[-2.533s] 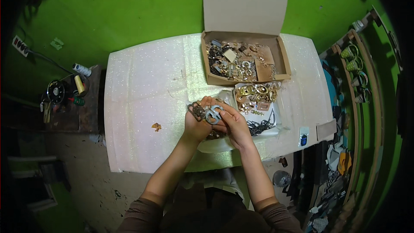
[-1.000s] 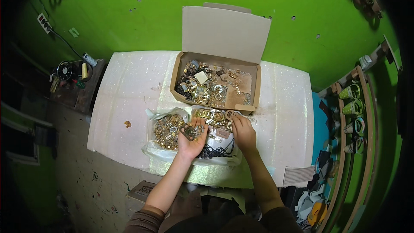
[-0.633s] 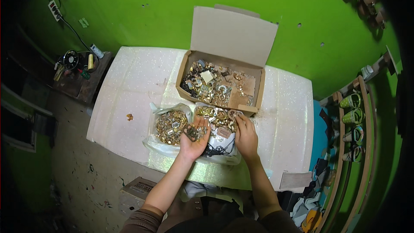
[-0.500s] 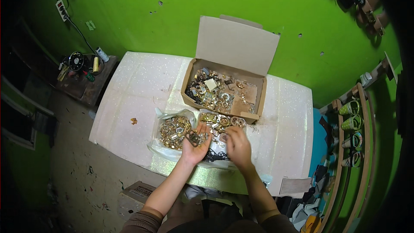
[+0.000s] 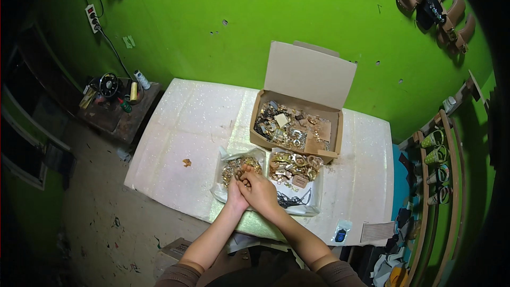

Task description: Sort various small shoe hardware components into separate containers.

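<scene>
- The open brown cardboard box (image 5: pixel 309 74), its lid raised, holds a jumble of small gold, silver and black metal pieces (image 5: pixel 273 122) and stands toward the back of the table (image 5: pixel 175 127) covered in pearly white, glittering sheeting.
- The left hand (image 5: pixel 236 195) is on the near side of the box, to its left, cupped beneath the right hand; its fingers are largely covered, so I cannot tell whether they are spread or pressed together.
- The right hand (image 5: pixel 260 190) lies over the left, touching it, with its fingers curled and close together; what they may be pinching cannot be told.
- Small dark brownish pieces (image 5: pixel 245 183) seem to show between the two hands, nearer than the box, though the fingers hide most of them.
- Just behind the hands, in front of the box's left side, sits a shallow tray lined with whitish plastic (image 5: pixel 217 192), full of mixed gold and silver trims (image 5: pixel 232 167).
- Directly in front of the box, a white tray (image 5: pixel 315 197) holds gold buckles and links (image 5: pixel 289 165), a pinkish rectangular buckle (image 5: pixel 299 181) and a tangled black chain (image 5: pixel 291 200).
- Well left of the box lies an orange-brown scrap (image 5: pixel 186 163).
</scene>
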